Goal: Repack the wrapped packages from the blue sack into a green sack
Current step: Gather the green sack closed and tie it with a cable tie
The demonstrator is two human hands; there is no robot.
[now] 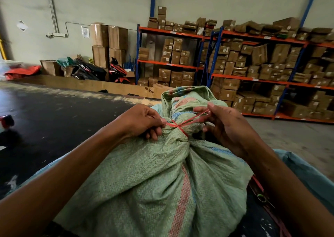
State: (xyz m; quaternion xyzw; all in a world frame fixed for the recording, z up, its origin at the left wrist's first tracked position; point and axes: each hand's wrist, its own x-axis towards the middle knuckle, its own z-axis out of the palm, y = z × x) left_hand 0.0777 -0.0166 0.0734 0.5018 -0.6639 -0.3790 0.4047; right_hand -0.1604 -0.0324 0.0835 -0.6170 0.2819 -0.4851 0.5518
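A full green woven sack (144, 178) with a pink and blue stripe stands right in front of me, its neck bunched together. A thin red string (178, 125) crosses around that neck. My left hand (142, 121) pinches one end of the string against the left of the neck. My right hand (226, 126) holds the other end, stretched up to the right. The sack's loose mouth (186, 93) sticks up behind the string. Pale blue sack material (307, 173) lies under and beside the green sack. No packages are visible.
A long black table (54, 121) stretches to the left, with sawdust along its far edge. Orange and blue shelving (253, 77) packed with cardboard boxes fills the right background. Stacked cartons (108, 43) and red-black parts lean against the back wall. A tape roll (261, 198) lies at lower right.
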